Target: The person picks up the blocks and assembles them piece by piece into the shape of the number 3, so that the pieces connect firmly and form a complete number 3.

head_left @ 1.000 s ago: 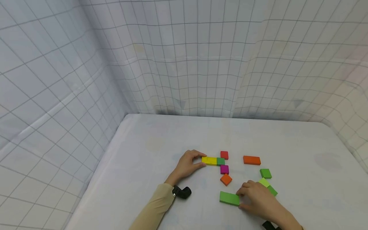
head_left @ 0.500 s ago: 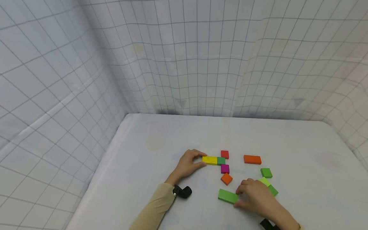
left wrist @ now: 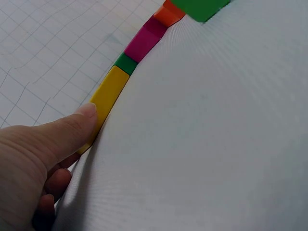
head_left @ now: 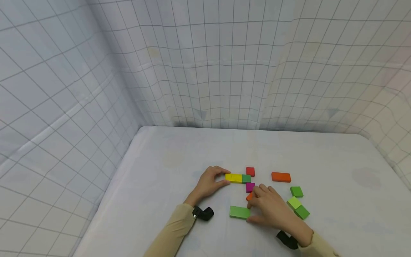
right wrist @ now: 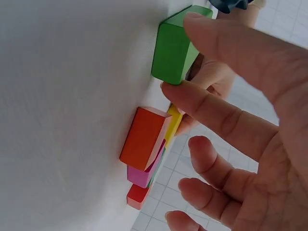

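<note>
My left hand [head_left: 207,184] holds the left end of a long yellow block [head_left: 233,178] between thumb and fingers. A dark green cube [head_left: 246,179] touches the yellow block's right end. Above and below that cube lie a red cube [head_left: 250,171] and a magenta cube [head_left: 250,187]. An orange cube [head_left: 248,197] sits just below the magenta one, partly hidden by my right hand [head_left: 273,207]. That hand pinches the right end of a long green block [head_left: 239,212]. In the right wrist view, thumb and index finger are on the green block [right wrist: 173,48], the other fingers loose.
To the right lie a long orange-red block [head_left: 281,177], a green cube [head_left: 297,191], a lime cube [head_left: 293,202] and another green cube [head_left: 302,212]. White cloth covers the table [head_left: 179,150]; grid-patterned curtains [head_left: 205,71] hang behind and at the sides.
My right hand has moved left and slightly away from me with the green block, which has turned nearly level. It now covers part of the orange cube. My left hand stays on the yellow block.
</note>
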A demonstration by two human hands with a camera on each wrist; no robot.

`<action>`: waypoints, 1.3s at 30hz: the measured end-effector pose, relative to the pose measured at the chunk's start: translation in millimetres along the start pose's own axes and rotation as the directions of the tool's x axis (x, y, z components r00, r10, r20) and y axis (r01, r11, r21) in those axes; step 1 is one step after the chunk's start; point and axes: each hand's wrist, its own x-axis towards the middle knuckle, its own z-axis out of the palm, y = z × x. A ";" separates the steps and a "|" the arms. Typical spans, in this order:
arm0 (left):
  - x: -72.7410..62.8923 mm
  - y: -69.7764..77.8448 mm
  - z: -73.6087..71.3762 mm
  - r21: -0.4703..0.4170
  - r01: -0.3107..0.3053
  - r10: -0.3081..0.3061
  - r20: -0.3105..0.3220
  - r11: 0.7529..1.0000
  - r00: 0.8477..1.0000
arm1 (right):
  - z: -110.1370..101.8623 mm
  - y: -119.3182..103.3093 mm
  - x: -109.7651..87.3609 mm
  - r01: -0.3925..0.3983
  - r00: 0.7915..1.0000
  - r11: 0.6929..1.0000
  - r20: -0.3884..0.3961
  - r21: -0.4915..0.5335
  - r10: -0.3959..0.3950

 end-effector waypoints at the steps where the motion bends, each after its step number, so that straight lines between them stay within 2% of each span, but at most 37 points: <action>1: 0.0 0.0 0.0 0.000 0.001 -0.001 0.000 1.000 1.000 | 1.0 0.7 1.9 0.007 1.000 1.000 -0.007 -0.001 -0.007; 10: -0.5 0.4 -1.0 -0.008 -0.002 0.002 0.003 1.000 1.000 | 2.6 2.6 10.5 -0.001 0.999 1.000 -0.042 -0.028 0.000; 20: 1.5 -5.4 1.6 -0.009 0.006 -0.006 -0.004 1.000 1.000 | 2.0 3.5 20.4 0.019 1.000 1.000 0.001 0.005 -0.019; 39: 0.9 -4.2 1.2 -0.011 0.010 -0.010 -0.002 1.000 1.000 | 4.0 13.1 30.4 0.022 1.000 0.998 -0.009 0.060 -0.022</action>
